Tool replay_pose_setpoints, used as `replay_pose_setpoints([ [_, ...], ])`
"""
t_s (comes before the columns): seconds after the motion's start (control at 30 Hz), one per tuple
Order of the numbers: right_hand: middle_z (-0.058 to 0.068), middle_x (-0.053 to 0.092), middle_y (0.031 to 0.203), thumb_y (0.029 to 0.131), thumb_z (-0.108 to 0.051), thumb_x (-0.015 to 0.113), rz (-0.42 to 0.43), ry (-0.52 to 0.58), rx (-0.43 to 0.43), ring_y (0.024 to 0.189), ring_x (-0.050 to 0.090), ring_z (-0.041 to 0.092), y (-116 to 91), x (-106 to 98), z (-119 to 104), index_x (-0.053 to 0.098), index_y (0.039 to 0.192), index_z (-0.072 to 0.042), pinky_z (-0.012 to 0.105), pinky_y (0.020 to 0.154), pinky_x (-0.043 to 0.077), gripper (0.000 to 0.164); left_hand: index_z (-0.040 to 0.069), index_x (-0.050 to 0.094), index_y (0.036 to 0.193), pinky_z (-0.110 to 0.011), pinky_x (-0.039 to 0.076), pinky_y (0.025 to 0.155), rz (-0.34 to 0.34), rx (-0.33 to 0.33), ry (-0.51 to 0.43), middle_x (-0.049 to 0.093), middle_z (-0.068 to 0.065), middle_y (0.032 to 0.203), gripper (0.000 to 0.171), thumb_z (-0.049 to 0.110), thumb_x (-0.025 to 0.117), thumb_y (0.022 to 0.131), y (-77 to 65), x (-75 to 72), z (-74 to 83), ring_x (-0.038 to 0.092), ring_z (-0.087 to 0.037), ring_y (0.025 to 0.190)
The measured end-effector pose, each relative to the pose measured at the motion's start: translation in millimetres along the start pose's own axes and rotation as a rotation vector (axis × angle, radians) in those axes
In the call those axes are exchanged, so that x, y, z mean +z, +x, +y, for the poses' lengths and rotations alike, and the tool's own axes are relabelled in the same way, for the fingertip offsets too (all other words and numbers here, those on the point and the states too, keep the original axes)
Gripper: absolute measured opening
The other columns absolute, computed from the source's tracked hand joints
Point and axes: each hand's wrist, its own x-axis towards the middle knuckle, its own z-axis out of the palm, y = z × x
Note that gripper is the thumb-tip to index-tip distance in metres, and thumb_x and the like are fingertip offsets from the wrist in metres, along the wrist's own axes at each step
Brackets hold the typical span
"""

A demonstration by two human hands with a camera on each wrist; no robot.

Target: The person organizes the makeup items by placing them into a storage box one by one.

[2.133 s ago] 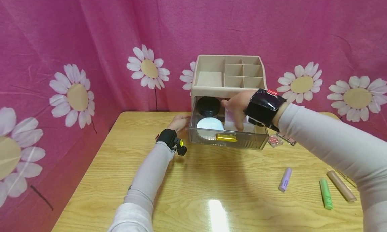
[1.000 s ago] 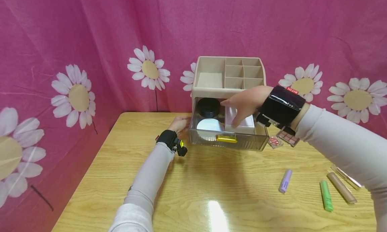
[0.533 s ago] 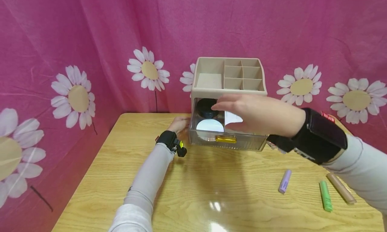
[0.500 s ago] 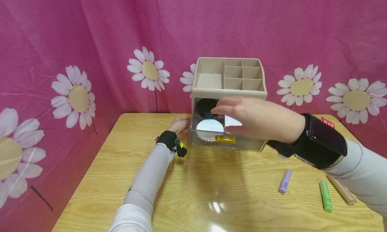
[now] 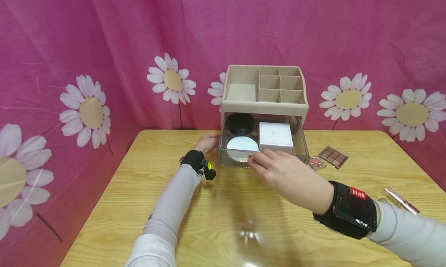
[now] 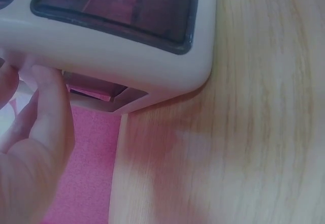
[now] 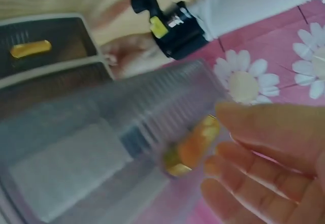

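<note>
Yellow wood-grain tabletop (image 5: pixel 223 220) lies nearest me, glossy before the clear grey plastic drawer (image 5: pixel 301 141). At the drawer's front is my right grip (image 5: pixel 283 172), thumb and fingers apart; the shiny gold bar handle (image 7: pixel 194 147) sits just ahead of the fingertips, its long axis crosswise along the drawer's front, nearer this hand than the other. Blur hides whether they touch. Left of the drawer, my left grip (image 5: pixel 206 144), fingers extended, touches the smooth beige plastic organizer (image 5: pixel 265 107). Inside the drawer: a white round-topped container (image 5: pixel 242 144) front left, a black round jar (image 5: pixel 240 124) behind it, a white square box (image 5: pixel 276 134) on the right. Right of the drawer lies a flat brown-panned palette (image 5: pixel 333 156). Behind the drawer hangs pink daisy-patterned cloth (image 5: pixel 223 23).
</note>
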Motion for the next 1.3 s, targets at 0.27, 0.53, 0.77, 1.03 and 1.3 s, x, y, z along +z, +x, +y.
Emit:
replay_pose_setpoints([
  [0.27,0.011,0.058,0.096,0.069,0.002,0.076,0.112,0.004,0.065,0.083,0.056,0.021,-7.3,17.8,-5.2,0.064,0.104,0.003,0.03,0.068,0.055,0.037,-0.003,0.05,0.128,-0.031,0.046,0.092,0.016,0.018,-0.043,0.056,-0.018,0.12,0.034,0.008,0.046,0.095,26.6,-1.4,-17.5,0.054,-0.019,0.097],
  [0.53,0.013,0.059,0.097,0.07,0.001,0.074,0.197,0.023,0.077,0.084,0.057,0.023,-10.7,29.0,-4.4,0.063,0.106,0.004,0.032,0.071,0.054,0.038,-0.003,0.049,0.128,-0.02,0.048,0.073,0.017,0.039,-0.047,0.057,-0.019,0.118,0.035,0.006,0.046,0.095,32.3,-1.4,-21.0,0.055,-0.014,0.088],
  [0.77,0.013,0.059,0.097,0.073,0.001,0.067,0.242,0.063,0.087,0.085,0.057,0.023,-12.5,33.8,-2.6,0.063,0.107,0.004,0.034,0.073,0.054,0.034,-0.002,0.048,0.13,-0.029,0.047,0.089,0.004,0.032,-0.038,0.056,-0.018,0.121,0.036,0.009,0.045,0.096,32.7,-2.4,-20.7,0.054,-0.016,0.094],
  [1.03,0.013,0.06,0.097,0.07,0.004,0.073,0.246,0.098,0.112,0.086,0.057,0.023,-14.7,35.8,-0.1,0.064,0.107,0.003,0.034,0.073,0.054,0.038,-0.004,0.046,0.131,-0.03,0.046,0.093,-0.006,0.016,-0.059,0.055,-0.019,0.123,0.037,0.006,0.045,0.095,12.9,-0.4,-8.3,0.055,-0.019,0.099],
  [1.3,0.013,0.06,0.096,0.071,0.006,0.07,0.265,0.097,0.127,0.086,0.057,0.025,-15.6,40.2,7.0,0.063,0.108,0.004,0.035,0.073,0.054,0.038,-0.003,0.044,0.133,-0.036,0.042,0.098,-0.022,0.03,-0.097,0.052,-0.018,0.127,0.038,0.004,0.044,0.096,37.1,-3.2,-23.9,0.051,-0.026,0.113],
])
